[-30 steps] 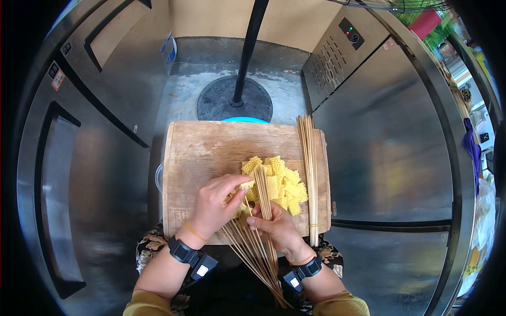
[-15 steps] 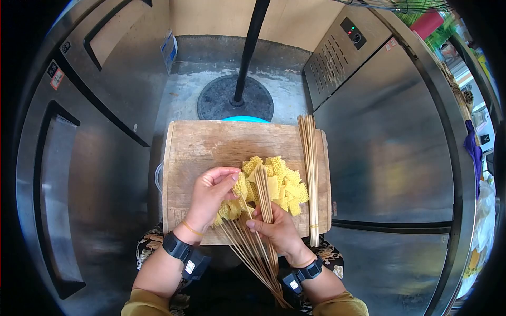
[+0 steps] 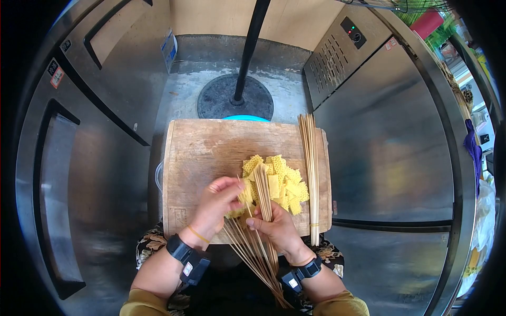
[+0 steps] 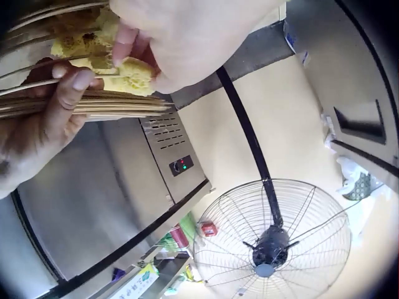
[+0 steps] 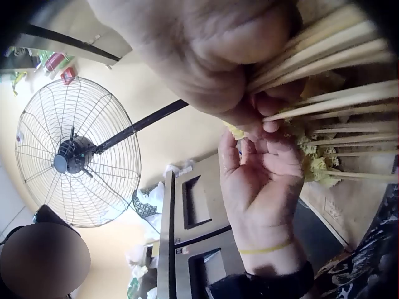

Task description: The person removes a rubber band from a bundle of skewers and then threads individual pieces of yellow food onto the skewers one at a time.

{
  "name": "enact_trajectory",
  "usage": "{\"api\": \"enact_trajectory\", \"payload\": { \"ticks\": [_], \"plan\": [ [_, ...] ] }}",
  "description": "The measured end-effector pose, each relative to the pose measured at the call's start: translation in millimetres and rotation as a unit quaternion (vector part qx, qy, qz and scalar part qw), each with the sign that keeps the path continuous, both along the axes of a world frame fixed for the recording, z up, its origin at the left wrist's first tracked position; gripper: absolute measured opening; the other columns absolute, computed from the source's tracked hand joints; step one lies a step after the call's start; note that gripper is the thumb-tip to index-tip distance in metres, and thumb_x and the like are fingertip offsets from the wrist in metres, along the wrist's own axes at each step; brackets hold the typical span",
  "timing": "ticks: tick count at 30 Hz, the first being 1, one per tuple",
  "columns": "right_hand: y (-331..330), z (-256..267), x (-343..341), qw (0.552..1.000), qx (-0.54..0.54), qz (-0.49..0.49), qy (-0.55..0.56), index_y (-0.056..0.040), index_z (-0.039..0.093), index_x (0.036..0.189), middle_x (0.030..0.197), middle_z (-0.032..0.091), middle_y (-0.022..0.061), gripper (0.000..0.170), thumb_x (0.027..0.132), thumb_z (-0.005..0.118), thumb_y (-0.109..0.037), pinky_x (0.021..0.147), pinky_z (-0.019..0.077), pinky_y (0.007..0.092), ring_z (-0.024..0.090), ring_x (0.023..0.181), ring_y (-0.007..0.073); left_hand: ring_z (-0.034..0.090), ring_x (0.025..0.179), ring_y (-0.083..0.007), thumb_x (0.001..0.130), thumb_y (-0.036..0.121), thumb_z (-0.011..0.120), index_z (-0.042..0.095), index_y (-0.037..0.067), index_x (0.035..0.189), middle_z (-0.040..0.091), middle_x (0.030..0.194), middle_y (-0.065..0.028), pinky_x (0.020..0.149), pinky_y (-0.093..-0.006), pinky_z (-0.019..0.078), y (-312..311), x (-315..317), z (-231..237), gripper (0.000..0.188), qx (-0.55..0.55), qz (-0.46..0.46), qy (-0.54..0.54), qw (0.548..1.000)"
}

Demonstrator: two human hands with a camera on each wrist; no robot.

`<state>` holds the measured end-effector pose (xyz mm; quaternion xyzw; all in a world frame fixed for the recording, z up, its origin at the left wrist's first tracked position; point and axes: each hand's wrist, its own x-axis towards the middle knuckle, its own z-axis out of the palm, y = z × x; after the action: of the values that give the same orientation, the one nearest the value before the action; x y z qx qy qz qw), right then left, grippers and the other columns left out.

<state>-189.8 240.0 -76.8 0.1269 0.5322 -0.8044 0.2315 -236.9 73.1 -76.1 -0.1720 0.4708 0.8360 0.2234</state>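
My left hand (image 3: pixel 211 204) pinches a yellow honeycomb-textured piece of tripe (image 4: pixel 136 78) between thumb and fingers. A single bamboo skewer (image 4: pixel 103 75) runs into that piece; its other end passes by my right thumb. My right hand (image 3: pixel 280 227) grips a bundle of bamboo skewers (image 3: pixel 262 192), points away from me, and pinches the single skewer with thumb and finger. Left of the bundle, several skewers (image 3: pixel 247 245) fan toward my lap, with yellow tripe at their far ends. Loose pieces of tripe (image 3: pixel 290 184) lie heaped on the board just beyond my hands.
The wooden cutting board (image 3: pixel 200 142) sits across my lap. Along its right side lies a banded bundle of skewers (image 3: pixel 310 174). Steel cabinets stand left (image 3: pixel 110 174) and right (image 3: pixel 390 131). Ahead, a standing fan's round base (image 3: pixel 221 102) rests on the floor.
My left fingers have shifted, first drawing back left and opening around the tripe, then closing in on it again by the single skewer. My right hand and its bundle have stayed nearly still.
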Motion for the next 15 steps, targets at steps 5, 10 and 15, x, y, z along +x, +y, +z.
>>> {"api": "enact_trajectory", "payload": {
  "ticks": [5, 10, 15],
  "plan": [
    [-1.2, -2.6, -2.0, 1.000, 0.018, -0.014, 0.017, -0.0037, 0.054, 0.105, 0.083, 0.054, -0.0024, 0.024, 0.084, 0.066, 0.001, 0.063, 0.0450, 0.0187, 0.053, 0.072, 0.0060, 0.057, 0.076, -0.0104, 0.085, 0.009, 0.064, 0.059, 0.005, 0.095, 0.060, 0.090, -0.0014, 0.068, -0.0240, 0.0473, 8.0, 9.3, -10.0, 0.013, -0.207, -0.104, 0.150, 0.961],
    [-2.0, 20.4, -2.8, 0.994, 0.112, -0.006, 0.008, -0.0027, 0.053, 0.104, 0.083, 0.056, 0.0006, 0.020, 0.086, 0.062, 0.000, 0.065, 0.0439, 0.0205, 0.052, 0.073, 0.0077, 0.058, 0.076, -0.0240, 0.076, 0.002, 0.063, 0.058, 0.003, 0.094, 0.060, 0.084, -0.0077, 0.069, -0.0327, 0.0482, 17.5, 1.9, 13.5, 0.018, -0.484, -0.008, 0.394, 0.781],
    [10.8, 12.9, 1.8, 0.999, 0.032, -0.030, 0.004, -0.0026, 0.055, 0.102, 0.081, 0.055, 0.0000, 0.014, 0.088, 0.058, -0.004, 0.063, 0.0417, 0.0199, 0.050, 0.070, 0.0073, 0.059, 0.079, -0.0315, 0.077, 0.005, 0.064, 0.057, 0.004, 0.097, 0.059, 0.096, -0.0110, 0.071, -0.0395, 0.0486, 13.5, -7.0, -12.1, 0.021, -0.542, -0.092, 0.436, 0.713]
  ]
}}
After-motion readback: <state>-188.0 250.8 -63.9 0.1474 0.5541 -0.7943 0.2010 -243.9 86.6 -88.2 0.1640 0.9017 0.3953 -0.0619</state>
